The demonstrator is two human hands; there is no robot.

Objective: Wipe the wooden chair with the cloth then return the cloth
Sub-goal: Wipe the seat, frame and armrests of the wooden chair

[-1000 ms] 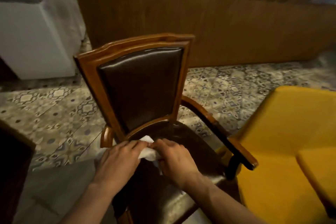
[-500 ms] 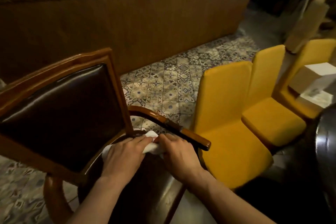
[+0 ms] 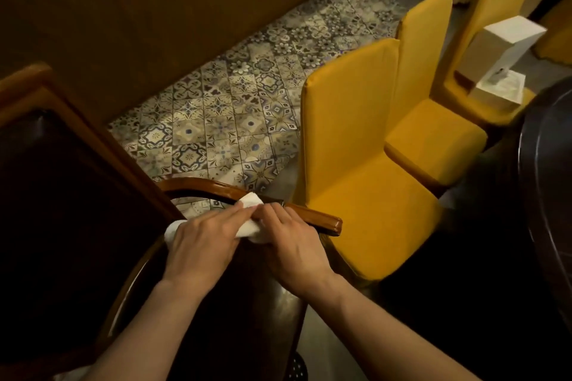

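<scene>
The wooden chair [image 3: 322, 220] with a dark leather back and seat fills the lower left; its right armrest curves across the middle of the view. A white cloth [image 3: 251, 200] lies bunched against that armrest. My left hand [image 3: 204, 243] presses on the cloth from the left and covers most of it. My right hand [image 3: 291, 241] grips the cloth's right part, fingers touching the left hand's fingertips. Only two corners of the cloth show.
Three yellow upholstered chairs [image 3: 365, 170] stand in a row just right of the armrest. White boxes [image 3: 501, 68] rest on the farthest one. A dark round table edge [image 3: 544, 182] is at far right. A wood-panelled counter front [image 3: 154, 9] and patterned floor tiles [image 3: 235, 114] lie beyond.
My view has swung right and downward, so the chair back slid to the left edge. Both hands with the cloth have shifted from the seat's rear onto the right armrest.
</scene>
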